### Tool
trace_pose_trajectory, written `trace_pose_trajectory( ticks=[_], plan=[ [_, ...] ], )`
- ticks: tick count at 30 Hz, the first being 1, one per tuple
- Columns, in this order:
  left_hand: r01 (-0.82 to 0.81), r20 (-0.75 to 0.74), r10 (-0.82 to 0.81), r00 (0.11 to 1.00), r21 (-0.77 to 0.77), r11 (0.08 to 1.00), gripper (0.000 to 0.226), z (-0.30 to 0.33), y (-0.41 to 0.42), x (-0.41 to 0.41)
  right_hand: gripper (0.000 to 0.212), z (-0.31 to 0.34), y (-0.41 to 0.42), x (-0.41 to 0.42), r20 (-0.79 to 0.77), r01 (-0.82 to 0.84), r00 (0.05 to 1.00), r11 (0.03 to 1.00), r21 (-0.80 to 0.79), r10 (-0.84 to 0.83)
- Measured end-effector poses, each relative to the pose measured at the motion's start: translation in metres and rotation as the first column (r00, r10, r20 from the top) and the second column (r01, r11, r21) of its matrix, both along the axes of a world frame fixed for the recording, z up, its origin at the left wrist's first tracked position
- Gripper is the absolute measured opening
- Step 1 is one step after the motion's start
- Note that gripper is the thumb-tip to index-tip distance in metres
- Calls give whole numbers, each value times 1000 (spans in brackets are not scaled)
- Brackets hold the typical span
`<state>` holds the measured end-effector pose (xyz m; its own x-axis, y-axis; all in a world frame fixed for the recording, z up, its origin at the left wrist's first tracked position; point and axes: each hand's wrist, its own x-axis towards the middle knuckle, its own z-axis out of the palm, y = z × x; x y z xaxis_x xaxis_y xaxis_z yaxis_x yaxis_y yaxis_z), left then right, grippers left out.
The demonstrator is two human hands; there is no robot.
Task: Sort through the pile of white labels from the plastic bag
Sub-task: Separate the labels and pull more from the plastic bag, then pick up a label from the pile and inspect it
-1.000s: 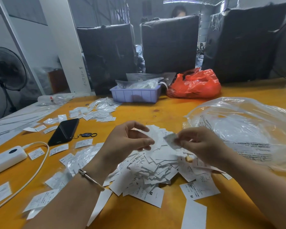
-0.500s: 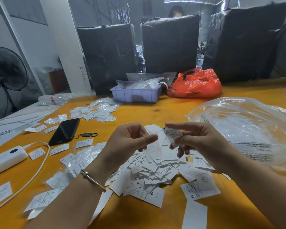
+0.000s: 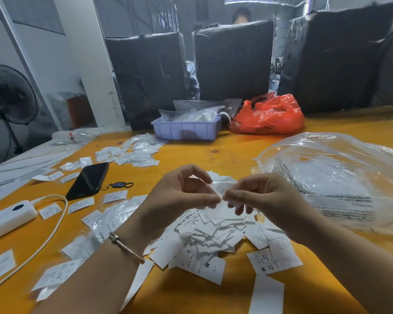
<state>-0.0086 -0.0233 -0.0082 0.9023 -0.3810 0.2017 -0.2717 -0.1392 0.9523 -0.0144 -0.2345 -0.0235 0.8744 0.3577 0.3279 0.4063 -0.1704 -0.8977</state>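
A worker's two bare hands met above a loose heap of small white printed paper labels (image 3: 216, 236) on the orange-yellow tabletop (image 3: 213, 152), a single white label (image 3: 221, 189) held up between them, probably so its size mark could be read before it was assigned a place. The left hand (image 3: 179, 196), a thin metal bangle (image 3: 125, 245) at its wrist, was curled with thumb and forefinger pinching the label's near edge; the right hand (image 3: 261, 196) mirrored it, fingertips closed on the opposite edge, the remaining fingers bent loosely beneath. Both wrists were raised clear of the heap, palms turned inward toward each other. The crumpled clear plastic bag (image 3: 340, 177) lay slack just right of the right hand, its mouth toward the heap, apparently where the labels had been tipped out. Left of the left hand, separate labels (image 3: 81, 205) lay spread singly, seemingly already sorted, around a black smartphone (image 3: 89, 180) and a white power bank (image 3: 7, 218). Beyond the hands stood a lilac plastic tray (image 3: 186, 130) and an orange-red plastic bag (image 3: 268, 114).
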Motion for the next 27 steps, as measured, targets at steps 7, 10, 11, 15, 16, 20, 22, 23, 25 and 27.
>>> trace_pose_trajectory(
  ticks=[7,10,11,15,16,20,22,23,25,27],
  plan=[
    [92,-31,-88,996,226,970,15,-2,-3,-1,27,1,7,-6,131,43,991,987,-156,-23],
    [36,8,-38,999,190,981,19,1,-1,-1,18,6,3,-6,150,50,988,993,-110,-33],
    [12,15,-15,1000,165,986,19,2,0,-1,9,8,0,-5,152,68,987,995,-68,-57],
    [-52,53,48,997,85,995,23,2,0,-2,36,15,-7,-4,154,160,970,973,167,-186],
    [-59,64,54,996,73,996,24,1,0,-2,44,17,-7,-6,146,156,970,962,224,-192],
    [-71,120,64,991,53,996,29,1,-1,-3,39,22,-3,-13,175,108,971,953,285,-162],
    [-73,145,66,987,44,996,30,2,-1,-4,35,23,-2,-16,201,89,968,954,286,-150],
    [-71,156,64,986,42,997,30,2,-1,-4,37,24,-2,-18,207,81,968,956,283,-143],
    [-69,169,61,984,45,997,28,2,-1,-5,42,26,-2,-20,216,66,968,961,269,-127],
    [-62,171,53,984,52,997,27,1,-1,-5,38,28,-3,-21,212,45,972,964,264,-104]
  ],
)
